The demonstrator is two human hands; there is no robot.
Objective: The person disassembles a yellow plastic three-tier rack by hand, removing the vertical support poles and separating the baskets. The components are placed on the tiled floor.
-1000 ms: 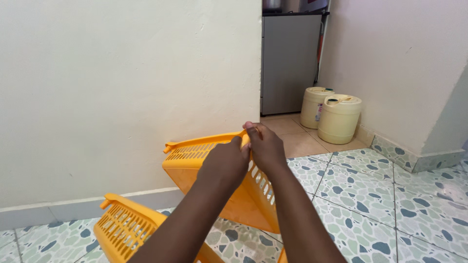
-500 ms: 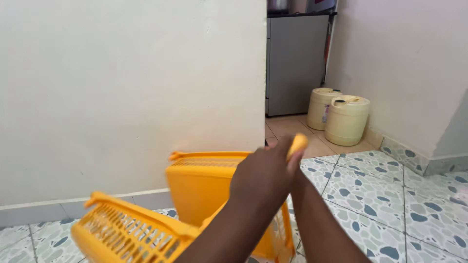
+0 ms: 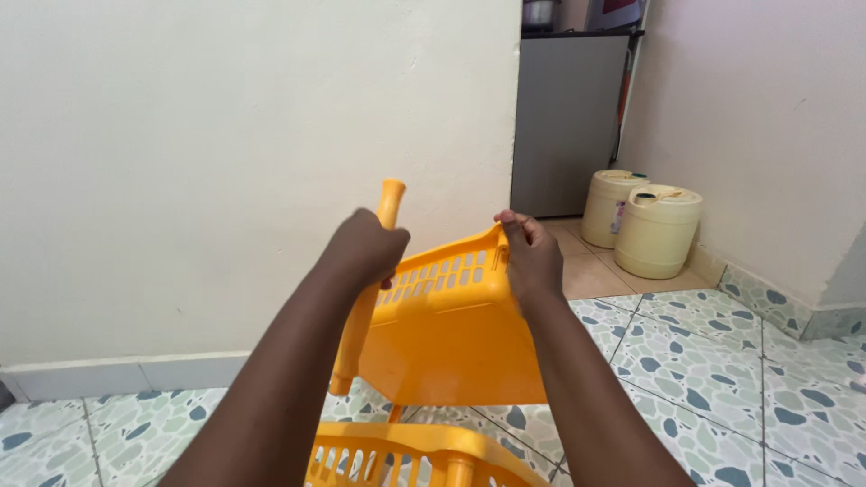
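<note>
My left hand is closed around an orange plastic pole that stands nearly upright, its top poking above my fist. My right hand pinches the upper corner of an orange slotted plastic tray, which is lifted and tilted so its smooth underside faces me. The pole runs along the tray's left corner. Below, at the bottom edge, lies a second orange slotted tray with a short post on its rim.
A cream wall with a pale skirting board rises straight ahead. Two cream jerrycans stand on the floor to the right beside a grey cabinet. The floor is pebble-patterned tile.
Both hands were together on the tray's top edge. Now the left hand grips a pole upright, the tray is raised and turned underside towards me, and the second tray sits lower in view.
</note>
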